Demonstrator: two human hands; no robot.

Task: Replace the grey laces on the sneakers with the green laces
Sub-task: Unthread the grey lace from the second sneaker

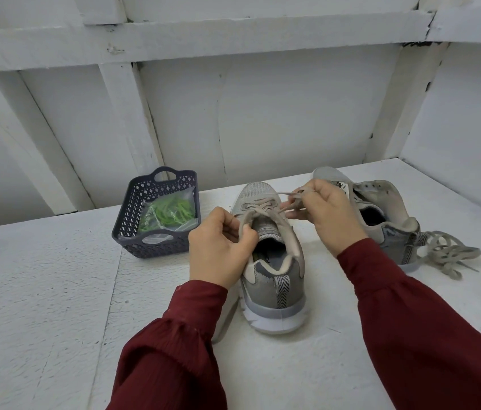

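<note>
On the desk (56, 276), the left hand (221, 247) and right hand (327, 214) each clamp their grip on the grey lace (258, 208) of the near sneaker (274, 270). The green laces (171, 214) lie bagged in the basket (132, 214), far left.

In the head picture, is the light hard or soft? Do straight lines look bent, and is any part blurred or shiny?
Head view: soft, even light, only faint shadows by the near sneaker. Head view: the wall beam bows toward the edges, wide-angle distortion. Head view: the left hand and right hand look slightly soft; the bag of green laces shows small glints.
</note>
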